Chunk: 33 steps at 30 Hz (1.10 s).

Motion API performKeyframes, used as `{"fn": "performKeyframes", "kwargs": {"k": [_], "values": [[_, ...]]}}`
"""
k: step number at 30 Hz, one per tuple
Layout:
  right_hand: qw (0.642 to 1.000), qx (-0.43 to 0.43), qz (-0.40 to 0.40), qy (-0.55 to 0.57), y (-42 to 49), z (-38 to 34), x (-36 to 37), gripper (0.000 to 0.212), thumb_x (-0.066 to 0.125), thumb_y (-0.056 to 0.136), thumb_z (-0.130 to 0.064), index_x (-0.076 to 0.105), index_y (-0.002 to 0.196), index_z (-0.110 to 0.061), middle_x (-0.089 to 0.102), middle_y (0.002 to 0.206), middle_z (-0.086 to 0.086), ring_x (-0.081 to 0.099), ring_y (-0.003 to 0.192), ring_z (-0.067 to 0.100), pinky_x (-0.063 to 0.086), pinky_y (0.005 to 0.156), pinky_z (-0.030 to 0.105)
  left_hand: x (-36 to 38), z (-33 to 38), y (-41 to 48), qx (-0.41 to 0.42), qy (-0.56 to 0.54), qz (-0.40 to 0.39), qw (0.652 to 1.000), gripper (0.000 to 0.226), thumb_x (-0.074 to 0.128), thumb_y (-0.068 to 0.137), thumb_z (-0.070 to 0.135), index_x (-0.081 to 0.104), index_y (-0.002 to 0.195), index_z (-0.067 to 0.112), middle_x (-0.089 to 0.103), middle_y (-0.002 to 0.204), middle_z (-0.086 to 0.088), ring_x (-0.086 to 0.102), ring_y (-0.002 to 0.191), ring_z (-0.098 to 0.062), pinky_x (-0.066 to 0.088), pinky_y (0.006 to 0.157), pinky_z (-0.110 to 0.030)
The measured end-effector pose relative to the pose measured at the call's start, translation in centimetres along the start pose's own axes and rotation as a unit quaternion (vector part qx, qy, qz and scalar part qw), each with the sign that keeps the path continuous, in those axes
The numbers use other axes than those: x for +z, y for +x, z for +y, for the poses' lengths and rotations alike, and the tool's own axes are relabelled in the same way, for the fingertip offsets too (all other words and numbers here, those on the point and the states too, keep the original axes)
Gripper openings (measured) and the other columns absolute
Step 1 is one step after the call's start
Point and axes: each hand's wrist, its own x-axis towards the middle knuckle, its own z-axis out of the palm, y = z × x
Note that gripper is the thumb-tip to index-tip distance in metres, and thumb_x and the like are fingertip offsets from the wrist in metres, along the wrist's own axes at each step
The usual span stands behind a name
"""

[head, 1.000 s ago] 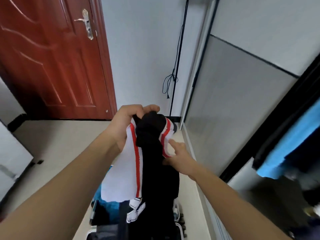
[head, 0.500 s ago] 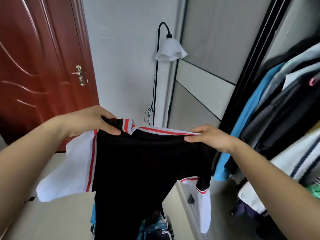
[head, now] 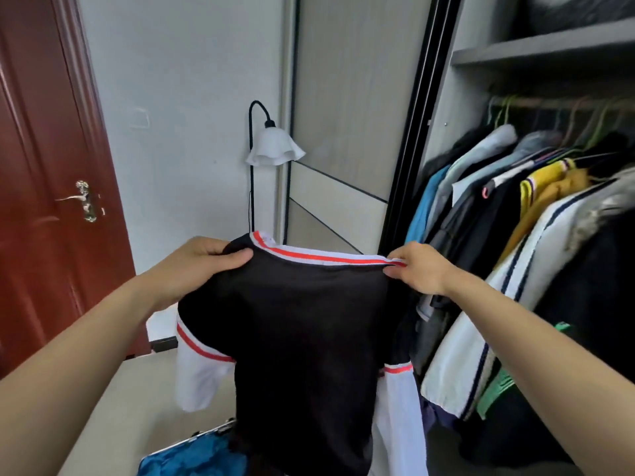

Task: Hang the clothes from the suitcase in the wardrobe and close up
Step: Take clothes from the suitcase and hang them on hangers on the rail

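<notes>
Many hung clothes (head: pixel 515 235) seemingly crowd rail (head: pixel 549 103) beside shirt (head: pixel 302 338).

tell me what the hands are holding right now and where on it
Both hold the black shirt spread out by its top edge: the left hand grips one shoulder, the right hand pinches the far end of the red-striped collar.
</notes>
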Motion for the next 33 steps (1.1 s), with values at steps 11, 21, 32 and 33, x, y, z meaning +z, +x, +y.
{"fn": "performKeyframes", "kwargs": {"k": [11, 21, 32, 33], "values": [[0.874, -0.001, 0.034, 0.485, -2.4, 0.1, -2.2, 0.034, 0.047, 0.09, 0.015, 0.071, 0.098, -0.008, 0.072, 0.075, 0.003, 0.069, 0.07, 0.012, 0.057, 0.065, 0.026, 11.9, -0.2, 5.3, 0.03, 0.14, -0.239, 0.96, 0.024, 0.063, 0.091, 0.015, 0.069, 0.108, 0.031, 0.072, 0.109, 0.001, 0.065, 0.099, -0.007, 0.048, 0.099, -0.032], [0.874, -0.085, 0.026, 0.478, -4.7, 2.0, -5.5, 0.024, 0.069, 0.077, 0.004, 0.068, 0.069, -0.019, 0.066, 0.066, -0.002, 0.059, 0.06, 0.01, 0.046, 0.067, 0.024, 20.0, 3.1, 10.5, 0.047, -0.014, -0.181, 0.982, 0.029, 0.067, 0.079, 0.011, 0.064, 0.101, 0.029, 0.067, 0.103, 0.009, 0.06, 0.104, -0.011, 0.046, 0.08, -0.015], [0.924, 0.11, -0.021, 0.365, -9.0, 9.3, -0.5, 0.012, 0.074, 0.085, -0.03, 0.072, 0.094, -0.022, 0.071, 0.088, -0.007, 0.064, 0.093, 0.01, 0.052, 0.087, 0.027, 24.2, 8.2, 12.6, -0.027, -0.24, -0.064, 0.968, 0.027, 0.044, 0.08, -0.001, 0.064, 0.068, 0.011, 0.065, 0.058, -0.004, 0.059, 0.061, -0.021, 0.045, 0.061, -0.028], [0.921, 0.121, -0.03, 0.369, -9.2, 9.9, 0.2, 0.019, 0.074, 0.084, -0.036, 0.072, 0.097, -0.022, 0.071, 0.092, -0.004, 0.064, 0.097, 0.009, 0.053, 0.093, 0.031, 24.3, 8.4, 12.8, -0.032, -0.25, -0.054, 0.966, 0.026, 0.044, 0.082, -0.001, 0.064, 0.069, 0.011, 0.066, 0.058, -0.004, 0.06, 0.06, -0.02, 0.046, 0.062, -0.028]]}}
